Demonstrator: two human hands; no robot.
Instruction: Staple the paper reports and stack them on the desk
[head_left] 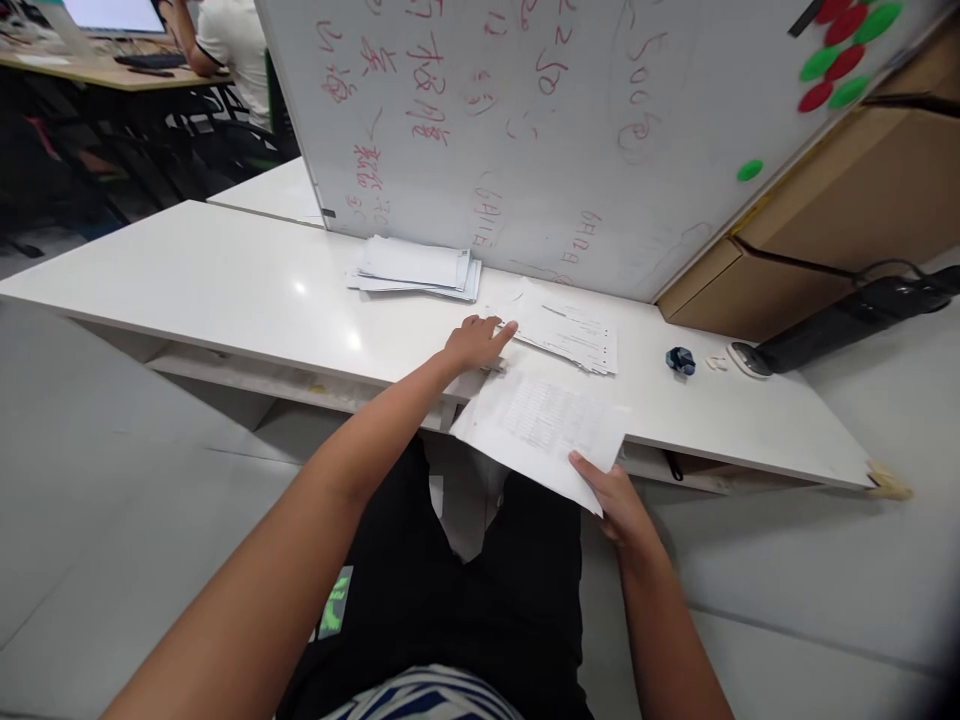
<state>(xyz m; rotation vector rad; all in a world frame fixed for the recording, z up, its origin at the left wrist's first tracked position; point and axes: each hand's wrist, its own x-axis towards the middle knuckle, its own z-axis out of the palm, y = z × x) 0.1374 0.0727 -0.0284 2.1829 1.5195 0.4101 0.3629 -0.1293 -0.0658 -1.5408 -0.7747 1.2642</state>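
Note:
My right hand (615, 497) grips the lower right corner of a printed paper (551, 420), thumb on top and fingers beneath. The paper carries a table of faint lines and slants over the desk's front edge above my lap. My left hand (478, 342) is over the desk at the near left edge of a stack of printed papers (566, 325). Its thumb points right, apart from the curled fingers. A small greyish object (493, 368) shows just below this hand, partly hidden; I cannot make out its kind.
Another paper pile (420, 268) lies farther left on the white desk (225, 270). A whiteboard (487, 130) stands behind. To the right are a dark blue scrunchie-like item (680, 361), a black bottle (847, 315) on its side and cardboard boxes (847, 200). A person (232, 50) sits far left.

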